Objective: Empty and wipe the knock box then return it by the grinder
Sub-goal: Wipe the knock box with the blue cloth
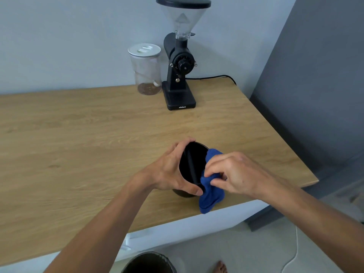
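Head cam: knock box (192, 164) sits near the tabletop's (78, 134) front edge, left hand (169, 170) wrapped around its rim, right hand (234, 174) pinching the blue cloth (210, 196). I'd steady it and sweep around the bar.

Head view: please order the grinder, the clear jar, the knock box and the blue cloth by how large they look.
1. grinder
2. clear jar; the knock box looks alike, but it is nearer and half covered
3. blue cloth
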